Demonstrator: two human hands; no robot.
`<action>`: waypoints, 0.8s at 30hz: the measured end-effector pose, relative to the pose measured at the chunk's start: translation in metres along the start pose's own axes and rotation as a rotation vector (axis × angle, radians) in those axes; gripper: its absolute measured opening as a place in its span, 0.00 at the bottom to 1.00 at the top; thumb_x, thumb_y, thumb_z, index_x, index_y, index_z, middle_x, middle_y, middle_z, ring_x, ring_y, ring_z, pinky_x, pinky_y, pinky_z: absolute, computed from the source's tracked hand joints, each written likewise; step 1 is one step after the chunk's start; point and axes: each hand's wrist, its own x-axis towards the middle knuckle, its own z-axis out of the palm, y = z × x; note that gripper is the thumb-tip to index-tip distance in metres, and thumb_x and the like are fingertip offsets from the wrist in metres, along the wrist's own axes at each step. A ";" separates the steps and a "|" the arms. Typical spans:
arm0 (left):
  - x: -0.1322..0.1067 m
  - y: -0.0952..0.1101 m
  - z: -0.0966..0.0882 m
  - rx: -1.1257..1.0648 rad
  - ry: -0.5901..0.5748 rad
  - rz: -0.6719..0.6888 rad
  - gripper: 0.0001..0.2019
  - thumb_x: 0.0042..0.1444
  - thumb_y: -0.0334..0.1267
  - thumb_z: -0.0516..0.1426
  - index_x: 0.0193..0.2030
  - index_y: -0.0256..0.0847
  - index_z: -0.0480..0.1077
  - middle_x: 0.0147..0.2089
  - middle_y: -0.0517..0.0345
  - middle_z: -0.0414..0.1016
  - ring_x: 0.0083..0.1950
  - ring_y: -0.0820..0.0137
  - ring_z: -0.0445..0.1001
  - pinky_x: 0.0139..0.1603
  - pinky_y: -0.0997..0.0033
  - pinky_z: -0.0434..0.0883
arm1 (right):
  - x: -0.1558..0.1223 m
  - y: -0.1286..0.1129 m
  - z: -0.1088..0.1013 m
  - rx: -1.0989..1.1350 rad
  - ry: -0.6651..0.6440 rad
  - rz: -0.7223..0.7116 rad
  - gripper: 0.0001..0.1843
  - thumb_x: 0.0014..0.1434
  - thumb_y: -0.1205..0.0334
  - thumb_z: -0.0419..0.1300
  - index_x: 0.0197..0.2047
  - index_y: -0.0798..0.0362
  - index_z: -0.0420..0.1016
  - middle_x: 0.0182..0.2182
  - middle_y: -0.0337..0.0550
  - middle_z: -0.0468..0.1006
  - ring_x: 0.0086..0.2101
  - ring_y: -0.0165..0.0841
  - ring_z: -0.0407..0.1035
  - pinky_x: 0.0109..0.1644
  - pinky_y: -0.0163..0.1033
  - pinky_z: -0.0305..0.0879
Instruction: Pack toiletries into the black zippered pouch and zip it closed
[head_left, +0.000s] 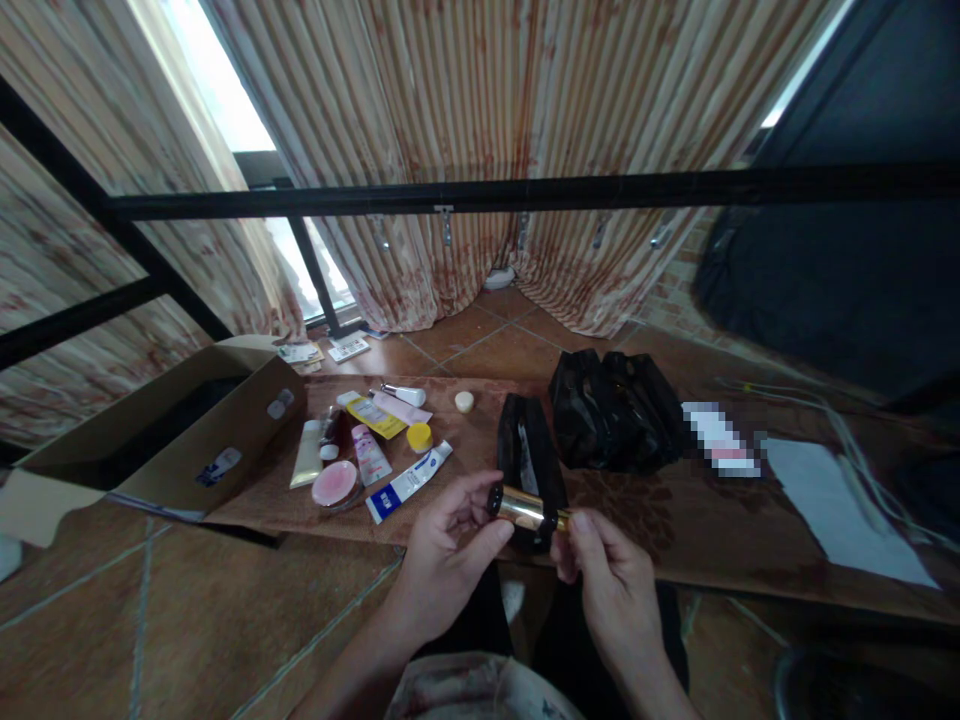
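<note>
A small cosmetic bottle (521, 508), shiny gold with a black end, is held level above the table's front edge. My left hand (450, 565) grips its black end between thumb and fingers. At the other end, my right hand (611, 580) pinches the narrow gold tip, which is partly hidden by the fingers. Directly behind the bottle lies a black zip pouch (517, 435) with a see-through panel. Left of my hands are a blue-and-white tube (409, 482), a round pink-lidded jar (335, 485), a yellow-capped jar (419, 437) and a pink tube (370, 455).
Several filled black pouches (619, 410) stand behind to the right. A cardboard box (225, 430) with raised flaps is at the left. White paper (840, 510) and cables lie at the right end of the brown-covered table (480, 450). A dark metal bar (487, 197) crosses beyond it.
</note>
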 end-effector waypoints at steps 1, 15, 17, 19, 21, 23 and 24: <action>0.000 0.000 0.000 0.001 -0.004 0.001 0.17 0.55 0.32 0.61 0.52 0.46 0.68 0.40 0.61 0.76 0.38 0.76 0.72 0.40 0.78 0.69 | 0.000 0.000 0.000 0.002 -0.006 0.007 0.25 0.61 0.44 0.52 0.21 0.53 0.68 0.17 0.36 0.67 0.20 0.25 0.61 0.24 0.30 0.57; -0.004 0.025 0.020 0.185 -0.049 0.229 0.14 0.51 0.29 0.62 0.46 0.41 0.72 0.26 0.66 0.67 0.27 0.78 0.68 0.29 0.79 0.68 | -0.006 0.005 0.021 0.581 -0.178 0.448 0.21 0.53 0.43 0.60 0.23 0.54 0.71 0.16 0.35 0.66 0.17 0.25 0.56 0.21 0.32 0.52; -0.005 0.028 0.024 0.235 -0.081 0.261 0.14 0.52 0.29 0.62 0.46 0.42 0.73 0.26 0.66 0.66 0.26 0.78 0.67 0.29 0.78 0.67 | -0.010 0.002 0.026 0.684 -0.148 0.507 0.15 0.47 0.50 0.66 0.24 0.53 0.72 0.18 0.34 0.67 0.18 0.25 0.56 0.22 0.32 0.55; -0.006 0.030 0.026 0.278 -0.105 0.282 0.14 0.52 0.29 0.62 0.46 0.41 0.73 0.27 0.66 0.64 0.26 0.78 0.66 0.28 0.78 0.67 | -0.013 0.000 0.029 0.748 -0.129 0.519 0.12 0.43 0.56 0.68 0.23 0.53 0.72 0.21 0.34 0.68 0.21 0.25 0.59 0.26 0.32 0.59; -0.006 0.031 0.026 0.296 -0.114 0.298 0.14 0.51 0.29 0.62 0.46 0.40 0.74 0.27 0.65 0.64 0.26 0.78 0.66 0.28 0.79 0.66 | -0.014 -0.001 0.029 0.779 -0.143 0.511 0.12 0.44 0.56 0.68 0.22 0.53 0.71 0.22 0.35 0.68 0.24 0.26 0.61 0.28 0.33 0.60; -0.007 0.031 0.026 0.297 -0.111 0.310 0.14 0.51 0.28 0.62 0.45 0.40 0.74 0.27 0.65 0.64 0.27 0.78 0.65 0.28 0.79 0.66 | -0.014 -0.001 0.029 0.785 -0.182 0.498 0.13 0.47 0.54 0.66 0.22 0.54 0.71 0.21 0.36 0.67 0.24 0.27 0.60 0.26 0.33 0.59; -0.007 0.030 0.026 0.292 -0.110 0.315 0.14 0.51 0.27 0.62 0.46 0.39 0.74 0.27 0.65 0.64 0.27 0.78 0.65 0.28 0.78 0.66 | -0.014 -0.001 0.028 0.783 -0.196 0.492 0.14 0.48 0.52 0.65 0.22 0.54 0.71 0.21 0.36 0.67 0.23 0.27 0.60 0.25 0.33 0.58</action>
